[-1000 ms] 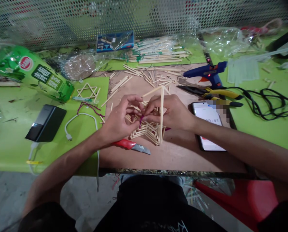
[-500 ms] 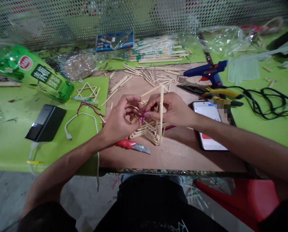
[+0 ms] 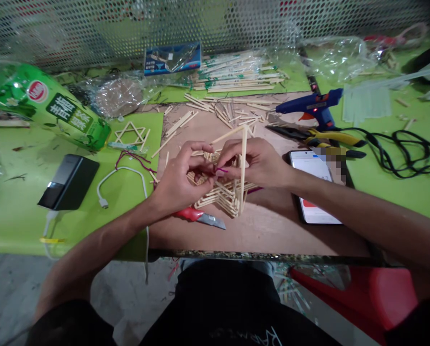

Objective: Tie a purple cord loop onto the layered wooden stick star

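Observation:
A purple cord (image 3: 221,170) is pinched between the fingertips of my left hand (image 3: 188,173) and my right hand (image 3: 256,161), which almost meet. Both hands are closed on it. Below and around them stands a star-shaped frame of stacked wooden sticks (image 3: 222,199), with one long stick (image 3: 243,168) rising upright in front of my right hand. My fingers hide the middle of the frame. Close under my left hand lies a red-handled utility knife (image 3: 202,217), its blade pointing right.
A phone (image 3: 317,192), pliers (image 3: 330,138) and a blue glue gun (image 3: 313,108) with a black cable lie right. Left are a green bottle (image 3: 67,113), a grey box-like device (image 3: 70,181), a white cable (image 3: 142,180) and a small stick star (image 3: 130,134). Stick packs (image 3: 239,74) lie behind.
My fingertips have drawn closer together over the purple cord. Less of the cord shows hanging down, and a short piece now lies across my right thumb.

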The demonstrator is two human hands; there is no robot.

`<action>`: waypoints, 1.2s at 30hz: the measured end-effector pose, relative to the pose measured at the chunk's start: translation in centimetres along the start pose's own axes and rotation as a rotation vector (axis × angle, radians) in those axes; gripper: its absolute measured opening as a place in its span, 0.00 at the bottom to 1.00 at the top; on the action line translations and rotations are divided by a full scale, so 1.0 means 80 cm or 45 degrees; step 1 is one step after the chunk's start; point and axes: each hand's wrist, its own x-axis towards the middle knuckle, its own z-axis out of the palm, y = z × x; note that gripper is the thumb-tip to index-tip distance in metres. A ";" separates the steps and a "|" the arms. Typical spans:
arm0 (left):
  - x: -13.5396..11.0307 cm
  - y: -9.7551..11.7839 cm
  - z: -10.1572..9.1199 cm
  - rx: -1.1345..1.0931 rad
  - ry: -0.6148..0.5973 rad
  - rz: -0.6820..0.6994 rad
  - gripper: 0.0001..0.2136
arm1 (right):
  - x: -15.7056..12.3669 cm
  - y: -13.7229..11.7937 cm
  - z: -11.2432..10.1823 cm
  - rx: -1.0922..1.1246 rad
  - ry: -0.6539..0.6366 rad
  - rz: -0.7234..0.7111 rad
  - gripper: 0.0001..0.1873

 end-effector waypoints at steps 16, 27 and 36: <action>0.003 0.008 -0.011 0.176 -0.090 0.084 0.26 | -0.001 -0.005 -0.001 -0.128 0.035 0.052 0.07; 0.006 0.019 -0.034 0.442 -0.232 0.310 0.17 | 0.000 -0.009 -0.006 -0.129 -0.111 0.043 0.07; 0.007 0.004 -0.031 0.645 -0.354 0.599 0.08 | 0.001 -0.008 -0.007 -0.141 -0.124 0.029 0.05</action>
